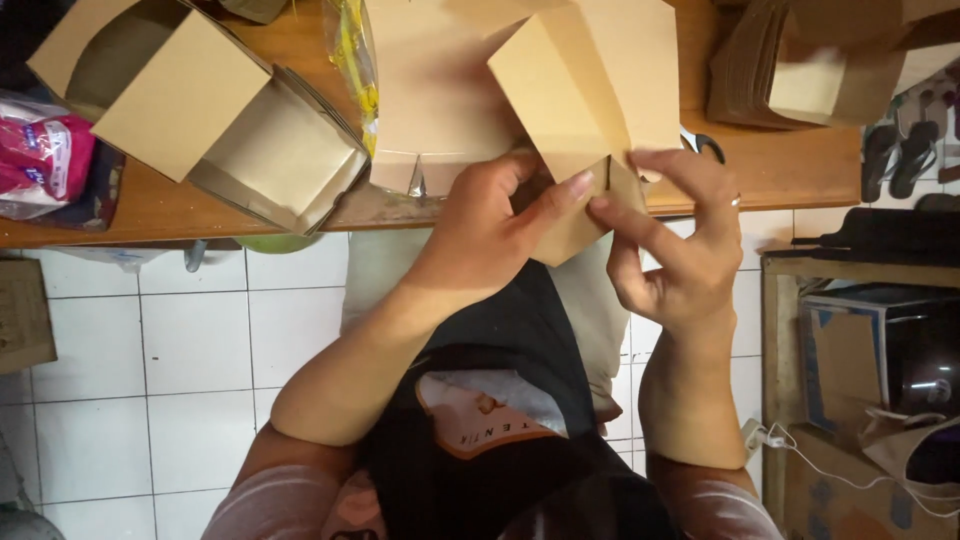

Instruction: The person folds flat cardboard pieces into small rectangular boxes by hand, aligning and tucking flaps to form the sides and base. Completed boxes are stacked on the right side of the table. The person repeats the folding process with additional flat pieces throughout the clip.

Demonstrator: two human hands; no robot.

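Both my hands work a tan cardboard box (585, 90) at the front edge of a wooden table (780, 175). My left hand (485, 235) grips the box's lower corner, thumb pressed on a small flap. My right hand (680, 250) pinches the same flap from the right with its fingertips. The box is only partly folded, its panels standing up at an angle above my hands.
Two folded tan boxes (200, 110) lie on the table at the left, beside a pink packet (45, 160) and a clear plastic bag (350, 50). A stack of flat cardboard (760, 70) sits at the top right. Scissors (705, 145), white floor tiles (200, 340), sandals (900, 150).
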